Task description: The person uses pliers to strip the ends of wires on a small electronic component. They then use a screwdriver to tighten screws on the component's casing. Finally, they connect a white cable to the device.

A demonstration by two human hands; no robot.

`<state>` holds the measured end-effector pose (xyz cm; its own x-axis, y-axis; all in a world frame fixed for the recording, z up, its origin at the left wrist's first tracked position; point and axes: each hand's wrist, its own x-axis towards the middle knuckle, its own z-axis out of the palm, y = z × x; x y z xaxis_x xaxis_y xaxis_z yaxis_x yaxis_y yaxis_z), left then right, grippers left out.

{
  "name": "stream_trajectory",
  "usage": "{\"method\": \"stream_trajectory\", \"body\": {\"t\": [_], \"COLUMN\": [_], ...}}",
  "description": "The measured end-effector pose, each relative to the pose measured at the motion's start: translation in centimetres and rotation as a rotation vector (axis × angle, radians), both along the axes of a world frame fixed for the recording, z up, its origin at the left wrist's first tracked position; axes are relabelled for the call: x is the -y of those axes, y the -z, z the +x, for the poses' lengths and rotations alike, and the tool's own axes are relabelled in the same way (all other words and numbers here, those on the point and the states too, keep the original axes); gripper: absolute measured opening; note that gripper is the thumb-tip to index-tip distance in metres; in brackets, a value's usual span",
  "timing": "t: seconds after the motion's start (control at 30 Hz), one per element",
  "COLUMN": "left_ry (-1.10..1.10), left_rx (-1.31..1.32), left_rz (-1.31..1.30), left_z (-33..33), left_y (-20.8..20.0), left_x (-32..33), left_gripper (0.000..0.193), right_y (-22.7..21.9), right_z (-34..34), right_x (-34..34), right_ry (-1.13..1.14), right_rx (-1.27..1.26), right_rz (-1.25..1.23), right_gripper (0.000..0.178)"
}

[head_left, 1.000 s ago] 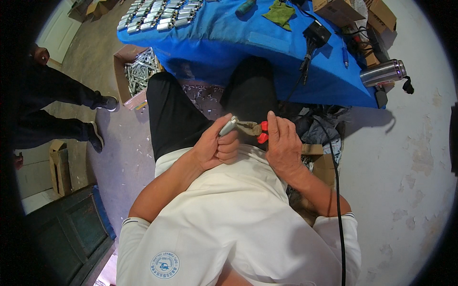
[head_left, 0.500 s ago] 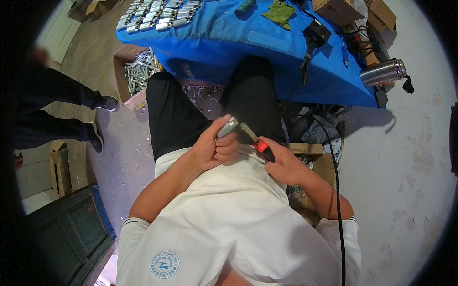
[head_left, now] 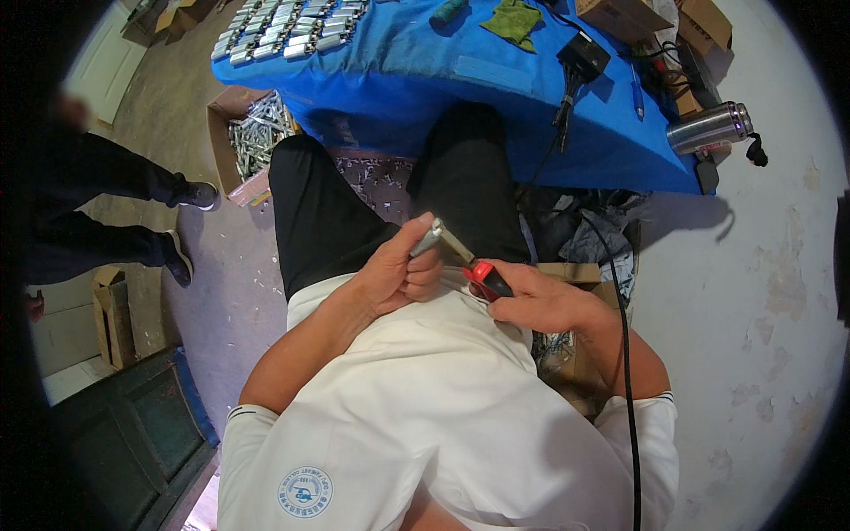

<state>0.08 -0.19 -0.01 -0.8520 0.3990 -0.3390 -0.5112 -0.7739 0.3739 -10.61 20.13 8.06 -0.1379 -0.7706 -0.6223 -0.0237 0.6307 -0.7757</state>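
My left hand (head_left: 403, 270) is closed around a small silvery-grey metal part (head_left: 426, 240), with the part's top end poking out past the thumb. In my right hand (head_left: 540, 299) is a knife-like tool with a red-and-black handle (head_left: 486, 278) and a flat, narrow blade (head_left: 457, 247). The blade's tip meets, or nearly meets, the upper end of the metal part; contact is too small to make out. Both hands are over my lap, in front of the white shirt. Most of the part is hidden by my left fingers.
A blue-covered table (head_left: 398, 71) ahead carries rows of silvery metal parts (head_left: 288, 28), a green cloth (head_left: 511, 24), a black adapter (head_left: 583, 58) and a steel flask (head_left: 710, 129). A carton of metal pieces (head_left: 232, 133) stands left. A black cable (head_left: 626, 372) hangs right. Someone's legs (head_left: 115, 243) are at left.
My right hand has brought the blade up against or very near the metal part's end, and its handle has tilted. My left hand has stayed almost in place.
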Motion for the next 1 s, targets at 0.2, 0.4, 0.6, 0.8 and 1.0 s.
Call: {"method": "stream_trajectory", "body": {"t": [0.2,0.4,0.6,0.8,1.0], "left_ry": [0.012,0.002,-0.029,-0.043,-0.04], "left_rx": [0.059,0.024,0.02,-0.005,0.004], "left_rz": [-0.083,-0.093,-0.161,-0.186,-0.028], "left_z": [-0.3,-0.2,-0.1,0.2,0.1], "left_y": [0.1,0.5,0.3,0.7,0.2], "left_x": [-0.2,-0.3,-0.6,-0.5,-0.2], "left_gripper": [0.064,0.064,0.065,0.064,0.064], "right_y": [-0.1,-0.3,-0.6,-1.4,-0.4], "right_z": [-0.7,-0.7,0.0,0.8,1.9], "right_x": [0.1,0.5,0.9,1.3,1.3], "right_ry": [-0.055,-0.073,-0.058,-0.105,-0.05], "right_rx": [-0.084,-0.091,-0.139,-0.372,-0.481], "right_rz": [0.045,0.08,0.111,0.171,0.159], "right_gripper": [0.027,0.028,0.031,0.037,0.039]}}
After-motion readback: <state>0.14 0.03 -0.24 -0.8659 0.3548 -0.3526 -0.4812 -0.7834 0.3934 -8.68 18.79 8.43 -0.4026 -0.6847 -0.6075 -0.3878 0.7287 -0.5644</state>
